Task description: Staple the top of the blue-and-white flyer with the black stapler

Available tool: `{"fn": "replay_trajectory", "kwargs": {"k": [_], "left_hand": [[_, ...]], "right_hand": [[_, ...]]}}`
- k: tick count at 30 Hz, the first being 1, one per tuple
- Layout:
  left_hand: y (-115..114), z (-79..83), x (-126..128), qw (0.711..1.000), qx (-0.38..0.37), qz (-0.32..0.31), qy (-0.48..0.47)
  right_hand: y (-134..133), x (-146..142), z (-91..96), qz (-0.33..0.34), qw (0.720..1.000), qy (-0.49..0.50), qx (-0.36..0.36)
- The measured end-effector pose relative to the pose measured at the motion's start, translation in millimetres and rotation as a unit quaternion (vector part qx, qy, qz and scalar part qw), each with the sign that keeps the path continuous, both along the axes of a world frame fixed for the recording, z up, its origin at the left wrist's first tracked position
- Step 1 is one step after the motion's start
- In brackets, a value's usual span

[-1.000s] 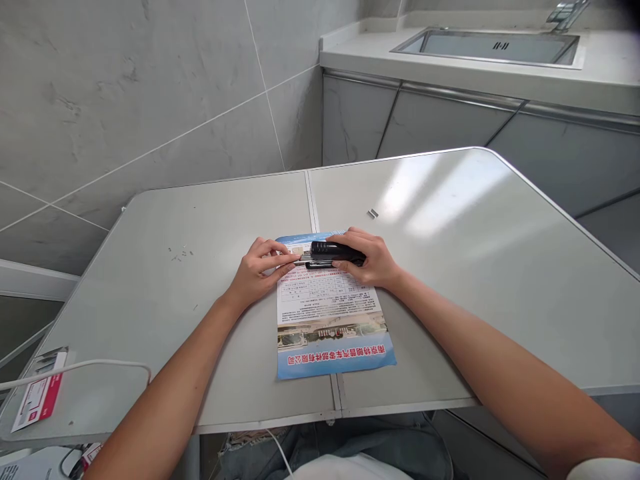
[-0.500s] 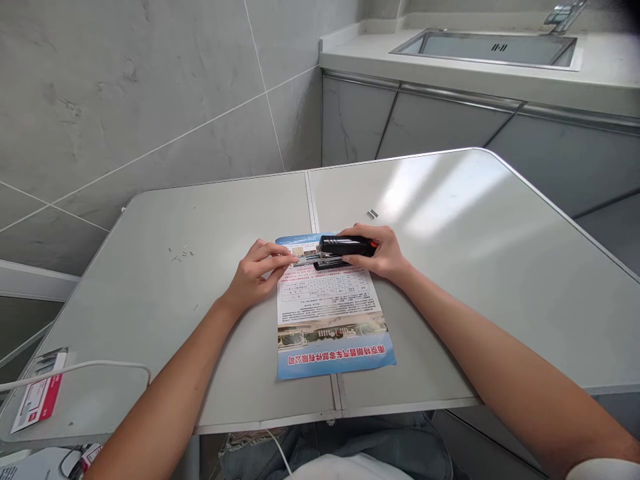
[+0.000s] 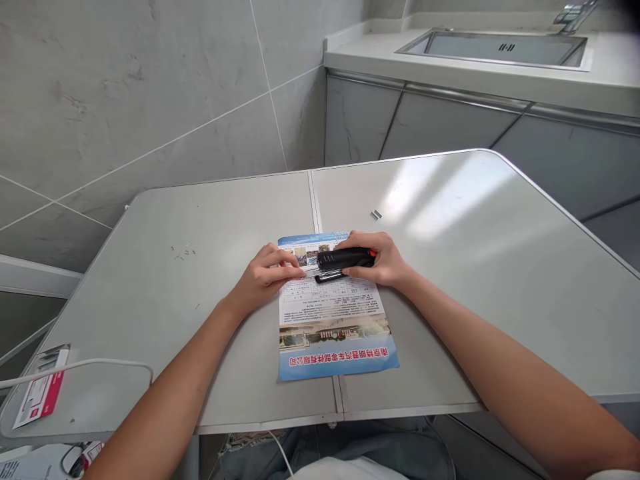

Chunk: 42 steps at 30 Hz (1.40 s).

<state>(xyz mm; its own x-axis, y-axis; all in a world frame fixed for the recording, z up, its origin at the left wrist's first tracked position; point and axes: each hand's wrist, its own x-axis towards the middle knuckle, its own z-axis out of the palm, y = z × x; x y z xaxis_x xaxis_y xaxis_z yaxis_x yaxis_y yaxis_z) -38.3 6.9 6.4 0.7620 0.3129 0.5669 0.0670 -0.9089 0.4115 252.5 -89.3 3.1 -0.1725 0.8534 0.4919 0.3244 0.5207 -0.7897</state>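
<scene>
A black stapler (image 3: 346,259) lies across the upper part of a printed flyer (image 3: 333,323), its front end facing left. Wrapped round its rear is my right hand (image 3: 383,259), thumb on the near side and fingers over the far side. A thin metal strip, apparently the stapler's magazine (image 3: 313,272), juts out from the front. My left hand (image 3: 270,268) pinches the strip's tip between thumb and fingers. Whether staples sit in the magazine is too small to tell.
Two short staple strips (image 3: 376,215) lie beyond my right hand. Several loose staples (image 3: 183,253) are scattered to the left. A red-and-white packet (image 3: 44,390) and a white cable (image 3: 100,362) occupy the near left corner of the folding table (image 3: 430,333). Behind stands a sink counter (image 3: 450,67).
Both hands and the stapler have come slightly nearer to me over the flyer. My left hand is closer to the stapler's front, and less of the metal strip shows.
</scene>
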Motion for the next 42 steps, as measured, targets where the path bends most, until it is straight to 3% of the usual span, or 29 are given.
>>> {"fn": "replay_trajectory", "kwargs": {"k": [11, 17, 24, 32, 34, 37, 39, 42], "left_hand": [[-12, 6.3, 6, 0.999, -0.043, -0.030, -0.004], [-10, 0.7, 5, 0.996, 0.005, -0.052, 0.068], [-6, -5.9, -4, 0.999, -0.015, -0.035, 0.036], [-5, -5.4, -2, 0.999, -0.011, -0.027, 0.029], [-5, -2.8, 0, 1.000, -0.005, 0.017, 0.024], [-2, -1.7, 2, 0.991, 0.006, 0.134, 0.014], [3, -3.6, 2, 0.979, 0.000, 0.205, 0.023], [11, -7.9, 0, 0.966, -0.037, 0.249, 0.062]], "right_hand": [[-7, -20, 6.5, 0.039, 0.999, 0.001, 0.030], [-15, -40, 10.9, 0.060, 0.993, -0.052, 0.085], [-30, -59, 20.0, -0.012, 0.987, -0.082, 0.139], [-29, -66, 12.5, -0.028, 0.979, -0.097, 0.176], [-27, -60, 14.1, -0.072, 0.981, -0.082, 0.163], [-19, -41, 15.4, -0.202, 0.973, -0.050, 0.095], [-11, -22, 13.5, -0.298, 0.953, -0.038, 0.048], [0, 8, 7.9, -0.400, 0.915, -0.037, 0.017]]}}
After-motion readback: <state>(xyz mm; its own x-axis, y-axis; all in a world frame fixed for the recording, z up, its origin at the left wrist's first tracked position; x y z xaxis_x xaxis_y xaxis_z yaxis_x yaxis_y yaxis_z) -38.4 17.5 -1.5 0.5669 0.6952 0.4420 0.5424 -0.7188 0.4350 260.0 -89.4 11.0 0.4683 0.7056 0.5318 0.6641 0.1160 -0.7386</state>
